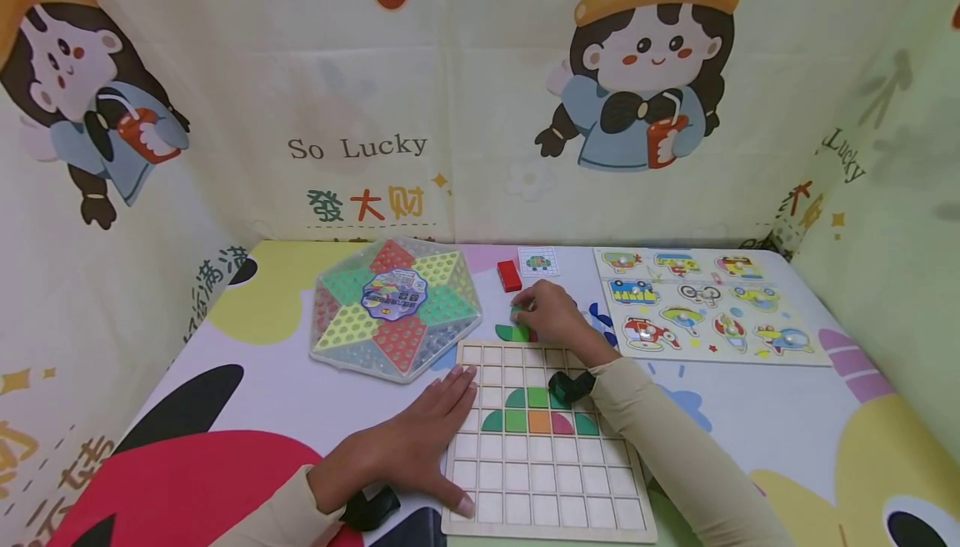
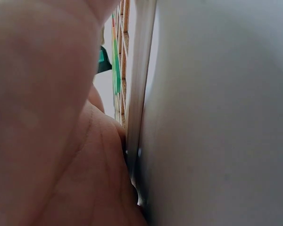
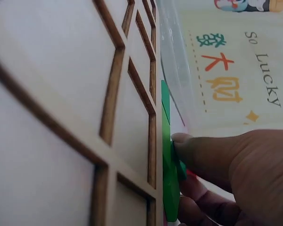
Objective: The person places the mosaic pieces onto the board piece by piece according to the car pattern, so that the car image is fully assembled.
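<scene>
A pale wooden grid board [image 1: 555, 480] lies on the table, with green, orange and pinkish-red pieces set into its middle cells. Along its left edge rests my left hand [image 1: 420, 430], fingers extended forward and thumb at the near left corner. My right hand [image 1: 557, 313] reaches past the board's far edge and pinches a dark green piece [image 3: 180, 167] between thumb and fingers. Just under it are lighter green pieces [image 3: 167, 150]; in the head view, green pieces [image 1: 512, 333] show beside the fingertips. The piece's full outline is hidden by the fingers.
A hexagonal star-patterned game board [image 1: 348, 363] lies left of the grid board. Farther back are a red block [image 1: 509, 276] and a small picture card [image 1: 538, 262]. Blue pieces [image 1: 602, 318] lie right of my right hand, beside a vehicle puzzle board [image 1: 708, 345].
</scene>
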A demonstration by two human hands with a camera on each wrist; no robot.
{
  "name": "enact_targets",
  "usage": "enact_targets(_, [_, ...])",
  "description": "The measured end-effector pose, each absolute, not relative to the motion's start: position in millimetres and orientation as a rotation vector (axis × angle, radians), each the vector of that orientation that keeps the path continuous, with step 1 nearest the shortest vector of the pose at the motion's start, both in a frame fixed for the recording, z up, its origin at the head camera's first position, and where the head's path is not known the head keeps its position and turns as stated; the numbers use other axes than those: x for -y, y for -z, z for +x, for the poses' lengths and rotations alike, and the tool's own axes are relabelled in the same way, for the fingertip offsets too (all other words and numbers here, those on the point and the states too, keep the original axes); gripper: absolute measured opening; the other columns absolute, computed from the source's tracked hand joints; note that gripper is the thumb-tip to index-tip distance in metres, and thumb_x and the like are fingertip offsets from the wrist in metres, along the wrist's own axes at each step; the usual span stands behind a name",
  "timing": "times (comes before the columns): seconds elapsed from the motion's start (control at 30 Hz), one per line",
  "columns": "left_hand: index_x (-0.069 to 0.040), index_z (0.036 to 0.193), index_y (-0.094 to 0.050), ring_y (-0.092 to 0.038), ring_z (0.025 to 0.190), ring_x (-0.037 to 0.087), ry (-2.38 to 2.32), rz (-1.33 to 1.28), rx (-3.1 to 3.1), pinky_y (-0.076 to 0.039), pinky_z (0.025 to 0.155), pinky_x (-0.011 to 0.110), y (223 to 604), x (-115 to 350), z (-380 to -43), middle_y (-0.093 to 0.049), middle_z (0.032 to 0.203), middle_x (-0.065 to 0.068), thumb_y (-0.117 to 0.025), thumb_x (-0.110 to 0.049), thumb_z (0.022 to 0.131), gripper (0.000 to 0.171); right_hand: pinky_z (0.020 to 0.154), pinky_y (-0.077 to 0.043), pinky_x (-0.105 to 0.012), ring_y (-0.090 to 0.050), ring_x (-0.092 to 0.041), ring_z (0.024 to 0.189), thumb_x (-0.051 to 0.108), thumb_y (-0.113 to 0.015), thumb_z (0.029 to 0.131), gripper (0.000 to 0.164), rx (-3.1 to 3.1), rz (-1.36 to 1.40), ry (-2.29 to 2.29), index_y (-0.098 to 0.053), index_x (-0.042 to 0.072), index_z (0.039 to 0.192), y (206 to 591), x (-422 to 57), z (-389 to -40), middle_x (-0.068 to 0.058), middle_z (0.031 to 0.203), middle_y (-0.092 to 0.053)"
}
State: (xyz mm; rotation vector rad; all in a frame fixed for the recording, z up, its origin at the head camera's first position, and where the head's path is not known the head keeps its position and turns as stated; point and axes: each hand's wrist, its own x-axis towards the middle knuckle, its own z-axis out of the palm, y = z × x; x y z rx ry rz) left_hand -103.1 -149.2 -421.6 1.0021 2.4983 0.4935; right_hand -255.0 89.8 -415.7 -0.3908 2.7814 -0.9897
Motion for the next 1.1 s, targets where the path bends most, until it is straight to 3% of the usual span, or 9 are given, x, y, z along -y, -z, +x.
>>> enact_targets(0.37, [-0.005,0.156,-0.005,0.015,0.146,0.024,-0.494,1.007,-2.499,-0.003,0.115,0.051,421.6,149.3,-102.4,0.012,0.162,0.007,-0.066,-0.077,0.07,0.127,0.081,-0.051,-0.032,-0.057,-0.02,0.087,0.007,-0.07,0.089,0.015,-2.719,-0.551,1.165,-0.073,0.008,0.103,420.8,-100.9,-254.7,-0.002,0.097,-0.067])
enact_targets(0.63, [-0.005,0.156,-0.005,0.015,0.146,0.024,-0.494,1.014,-2.5,-0.003,0.115,0.051,423.1,149.7,-103.2,0.012,0.162,0.007,-0.065,-0.077,0.07,0.127,0.074,-0.048,-0.031,-0.054,-0.022,0.086,0.006,-0.068,0.091,0.028,-2.71,-0.605,1.186,-0.07,0.006,0.119,412.6,-109.2,-256.9,-0.004,0.098,-0.065])
enact_targets(0.8, [-0.005,0.156,-0.005,0.016,0.146,0.024,-0.493,1.014,-2.501,-0.003,0.115,0.052,423.3,150.0,-103.4,0.012,0.162,0.007,-0.064,-0.078,0.07,0.127,0.079,-0.049,-0.032,-0.055,-0.022,0.089,0.008,-0.068,0.092,0.023,-2.729,-0.63,1.206,-0.072,0.005,0.114,405.5,-111.7,-252.7,-0.006,0.108,-0.066])
enact_targets(1.1, [-0.005,0.156,-0.005,0.016,0.146,0.023,-0.492,0.997,-2.498,-0.003,0.115,0.051,420.7,150.1,-102.7,0.012,0.162,0.007,-0.064,-0.078,0.07,0.127,0.073,-0.05,-0.028,-0.055,-0.017,0.081,-0.001,-0.066,0.089,0.022,-2.597,-0.86,1.204,-0.072,0.002,0.11,405.1,-113.5,-230.0,-0.003,0.098,-0.066])
